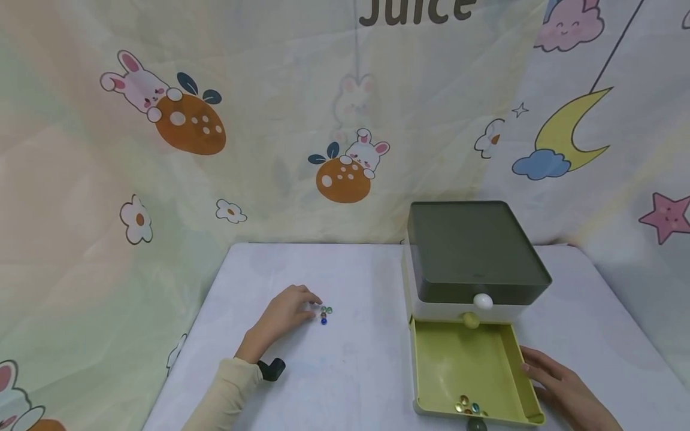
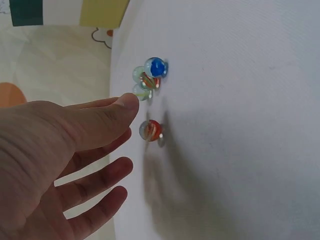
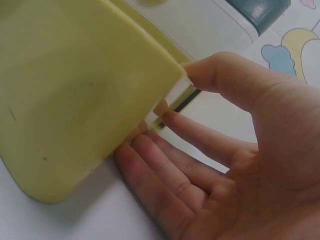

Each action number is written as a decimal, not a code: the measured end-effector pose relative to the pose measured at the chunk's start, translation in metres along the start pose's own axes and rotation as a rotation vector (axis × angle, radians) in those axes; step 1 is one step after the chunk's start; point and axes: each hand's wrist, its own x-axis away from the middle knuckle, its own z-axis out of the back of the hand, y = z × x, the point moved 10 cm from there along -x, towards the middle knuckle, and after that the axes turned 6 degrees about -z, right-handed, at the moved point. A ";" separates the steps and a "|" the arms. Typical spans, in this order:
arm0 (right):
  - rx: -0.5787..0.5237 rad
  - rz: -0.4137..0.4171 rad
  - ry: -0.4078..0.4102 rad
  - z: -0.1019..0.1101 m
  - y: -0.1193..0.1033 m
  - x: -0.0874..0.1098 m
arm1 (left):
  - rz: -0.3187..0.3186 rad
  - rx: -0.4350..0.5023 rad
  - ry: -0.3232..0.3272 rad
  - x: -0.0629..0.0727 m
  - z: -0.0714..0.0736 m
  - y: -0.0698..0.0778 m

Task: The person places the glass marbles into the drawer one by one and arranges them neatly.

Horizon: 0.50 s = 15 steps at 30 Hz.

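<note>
In the head view my left hand (image 1: 286, 308) hovers over the white table, fingertips close to a small group of glass marbles. Seen from the left wrist, its fingers are spread and loosely bent, with nothing held. A red-streaked marble (image 2: 151, 130) lies apart by the fingertips; just beyond the thumb, a blue marble (image 2: 156, 67) sits clustered with greenish and reddish ones. My right hand (image 1: 566, 389) rests against the right side of the pulled-out yellow-green drawer (image 1: 463, 359). In the right wrist view, the thumb and mostly straight fingers (image 3: 155, 155) touch the drawer's outer side.
Several marbles (image 1: 464, 400) lie at the front of the drawer. Its cabinet (image 1: 480, 251), white with a dark green top and round knobs, stands on the table's right half. A printed cloth backdrop (image 1: 269, 120) hangs behind the table (image 1: 356, 371).
</note>
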 end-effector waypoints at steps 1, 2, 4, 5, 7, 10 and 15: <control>-0.001 0.001 -0.002 0.000 -0.001 0.000 | -0.001 -0.003 0.000 0.000 0.000 0.000; -0.003 0.001 -0.003 0.000 -0.001 0.001 | 0.000 -0.006 0.000 0.000 0.000 -0.001; -0.003 -0.002 -0.005 0.000 -0.001 0.001 | 0.004 -0.009 -0.001 0.001 -0.001 -0.002; -0.004 -0.002 -0.006 0.000 -0.001 0.001 | 0.005 -0.009 0.000 0.001 -0.001 -0.002; -0.005 -0.002 -0.010 0.001 -0.002 0.001 | 0.010 -0.014 0.000 0.001 -0.002 -0.003; -0.012 -0.007 -0.011 0.001 -0.002 0.001 | 0.021 -0.016 -0.006 0.001 -0.005 -0.005; -0.011 -0.005 -0.009 0.001 0.001 -0.001 | 0.035 -0.011 -0.018 0.003 -0.008 -0.006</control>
